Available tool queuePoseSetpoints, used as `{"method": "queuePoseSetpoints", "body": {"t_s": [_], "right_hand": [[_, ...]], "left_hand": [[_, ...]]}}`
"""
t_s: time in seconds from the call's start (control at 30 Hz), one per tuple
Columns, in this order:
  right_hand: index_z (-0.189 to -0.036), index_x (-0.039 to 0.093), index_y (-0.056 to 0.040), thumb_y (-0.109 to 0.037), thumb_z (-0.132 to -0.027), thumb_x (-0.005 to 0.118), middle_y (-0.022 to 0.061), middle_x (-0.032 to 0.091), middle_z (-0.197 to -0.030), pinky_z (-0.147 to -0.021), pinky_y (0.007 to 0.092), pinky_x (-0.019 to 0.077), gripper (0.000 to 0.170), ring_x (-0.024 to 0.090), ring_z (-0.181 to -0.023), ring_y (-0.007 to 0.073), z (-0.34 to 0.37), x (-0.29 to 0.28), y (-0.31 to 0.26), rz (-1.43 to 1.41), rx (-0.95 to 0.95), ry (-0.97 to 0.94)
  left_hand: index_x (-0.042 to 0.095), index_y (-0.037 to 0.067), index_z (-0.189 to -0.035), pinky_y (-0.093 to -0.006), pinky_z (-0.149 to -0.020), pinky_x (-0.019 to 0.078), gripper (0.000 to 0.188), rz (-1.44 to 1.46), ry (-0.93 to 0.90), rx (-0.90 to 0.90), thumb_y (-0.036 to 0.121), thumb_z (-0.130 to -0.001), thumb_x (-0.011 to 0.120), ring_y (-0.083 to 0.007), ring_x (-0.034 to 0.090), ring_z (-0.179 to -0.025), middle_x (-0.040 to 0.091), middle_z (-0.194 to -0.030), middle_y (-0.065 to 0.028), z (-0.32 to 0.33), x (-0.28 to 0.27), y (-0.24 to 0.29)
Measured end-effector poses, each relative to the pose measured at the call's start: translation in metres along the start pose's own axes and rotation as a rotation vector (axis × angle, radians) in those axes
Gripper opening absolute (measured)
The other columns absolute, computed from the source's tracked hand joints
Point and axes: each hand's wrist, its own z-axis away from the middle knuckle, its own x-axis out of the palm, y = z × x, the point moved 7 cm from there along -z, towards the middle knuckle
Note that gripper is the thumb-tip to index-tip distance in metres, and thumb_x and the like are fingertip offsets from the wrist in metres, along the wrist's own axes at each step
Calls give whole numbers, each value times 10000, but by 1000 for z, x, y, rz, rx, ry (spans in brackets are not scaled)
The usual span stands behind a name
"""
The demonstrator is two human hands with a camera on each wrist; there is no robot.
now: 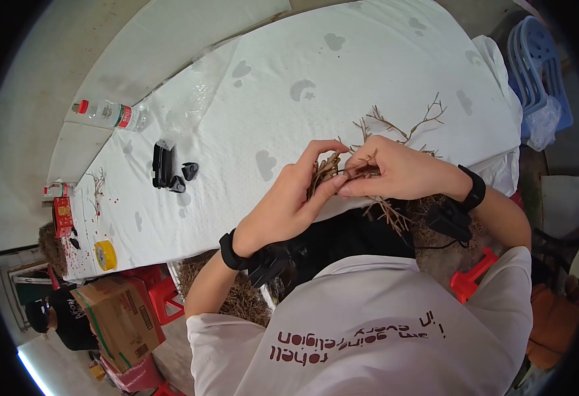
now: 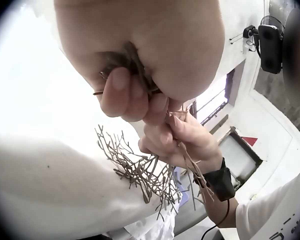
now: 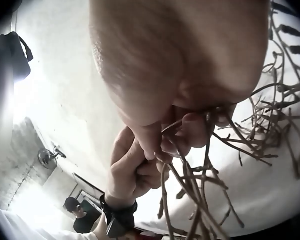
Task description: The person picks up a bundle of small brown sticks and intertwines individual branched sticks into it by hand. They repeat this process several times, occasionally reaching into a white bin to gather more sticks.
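Over the table's near edge, my left hand [image 1: 291, 198] curls its fingers round a bunch of short dry twigs [image 1: 322, 173]. In the left wrist view the twig ends show inside that palm. My right hand [image 1: 401, 170] meets it fingertip to fingertip and grips a thin, branching brown twig [image 3: 205, 185], whose stems hang below the fingers in the right wrist view. Just beyond the right hand, more forked dry twigs [image 2: 140, 170] lie on the white cloth. Part of what the fingers pinch is hidden behind the knuckles.
On the white-covered table [image 1: 237, 119] stand a plastic bottle [image 1: 111, 115], a black case [image 1: 162, 165] with small black pieces [image 1: 189, 171], and yellow tape [image 1: 105, 255]. Blue plastic stools [image 1: 533, 66] are at the right. A person [image 1: 65, 317] is by a cardboard box [image 1: 121, 320].
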Motion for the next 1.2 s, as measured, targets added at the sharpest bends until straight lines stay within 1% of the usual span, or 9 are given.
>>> {"method": "queuePoseSetpoints", "body": {"t_s": [0.2, 0.43, 0.57, 0.7, 0.87, 0.93, 1.0, 1.1, 1.2], "right_hand": [[-851, 664, 52, -136, -930, 699, 59, 583, -664, -530, 288, 361, 207, 471, -576, 107, 6, -5, -16, 229, -24, 79], [-812, 686, -9, -158, -903, 684, 113, 645, -723, -699, 378, 413, 175, 476, -684, 302, 15, 4, -29, 601, -203, 203], [-789, 695, -34, -184, -912, 676, 78, 640, -708, -783, 387, 406, 195, 482, -740, 295, 13, 9, -23, 576, -75, 69], [-793, 704, -34, -170, -903, 679, 81, 640, -711, -767, 374, 410, 177, 487, -731, 293, 22, -6, -22, 568, -26, 132], [-811, 713, -28, -174, -894, 687, 88, 648, -712, -779, 370, 409, 170, 478, -720, 297, 26, -6, -20, 542, -112, 53], [-816, 716, -15, -147, -892, 689, 96, 621, -669, -712, 337, 427, 156, 508, -669, 223, 36, -37, -23, 866, -304, 282], [-828, 705, -6, -136, -937, 662, 44, 588, -633, -625, 273, 426, 175, 529, -652, 116, 44, -79, -8, 465, 145, 357], [-850, 702, 1, -145, -968, 640, 18, 592, -673, -594, 243, 425, 198, 525, -660, 70, 36, -84, -9, 231, 108, 385], [-873, 700, 11, -162, -994, 625, 3, 609, -725, -593, 223, 435, 225, 529, -670, 47, 28, -81, -12, 154, 30, 423]], "left_hand": [[502, -33, -1127, -364, -551, 414, 196, -119, 86, 10, 81, -996, 593, -293, 546, -553, 621, -707, -183, 2, -6, -7], [488, -19, -906, -459, -535, 434, 127, -522, 24, 107, 36, -946, 594, -447, 565, -608, 587, -643, -221, 10, -1, 3], [481, -18, -875, -473, -540, 441, 139, -626, -82, 172, 26, -895, 611, -438, 585, -624, 574, -632, -212, 17, 1, 8], [520, -9, -943, -462, -555, 444, 156, -635, -245, 139, -44, -829, 620, -425, 593, -639, 603, -701, -191, 30, -9, 3], [533, -5, -957, -469, -574, 452, 174, -684, -327, 115, -26, -814, 631, -429, 597, -670, 615, -722, -205, 47, -7, 4], [538, -11, -969, -435, -575, 456, 159, -654, -277, 88, -10, -843, 635, -361, 614, -630, 585, -696, -190, 63, -29, -15], [540, -14, -975, -418, -575, 458, 153, -637, -257, 80, -2, -857, 637, -327, 622, -609, 570, -682, -182, 69, -39, -20], [550, -17, -918, -329, -561, 426, 182, -380, -96, -224, 43, -864, 713, -157, 528, -560, 535, -657, -81, 74, -58, -29], [546, -6, -862, -279, -562, 381, 246, -205, 83, -60, 71, -830, 778, -104, 443, -589, 495, -660, -14, 60, -45, -23]]}}
